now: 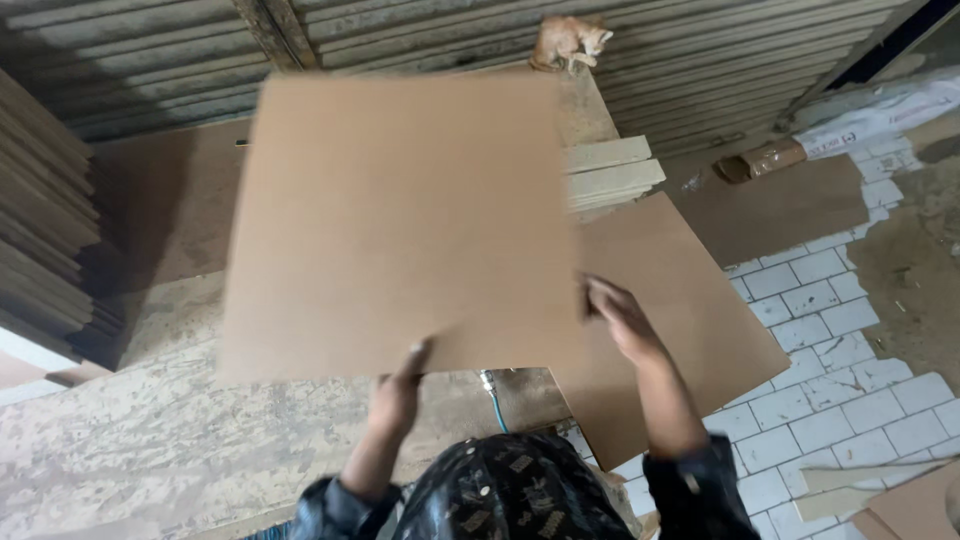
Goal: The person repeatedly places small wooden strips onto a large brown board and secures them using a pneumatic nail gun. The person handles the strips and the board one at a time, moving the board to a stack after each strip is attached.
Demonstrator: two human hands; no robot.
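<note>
In the head view, the person is holding a square brown fibreboard sheet (400,220) up over a worn, speckled worktable (150,440), the left hand (397,390) gripping its near edge with the thumb showing on top, and the right hand (620,315) pressing with open fingers against its right edge. A second brown sheet (680,320) is lying just beyond the right hand, overhanging the table above a white tiled floor (840,400). Stacks of boards (50,220) are lining the left and back, and an orange cat (570,42) is sitting on the far stack.
</note>
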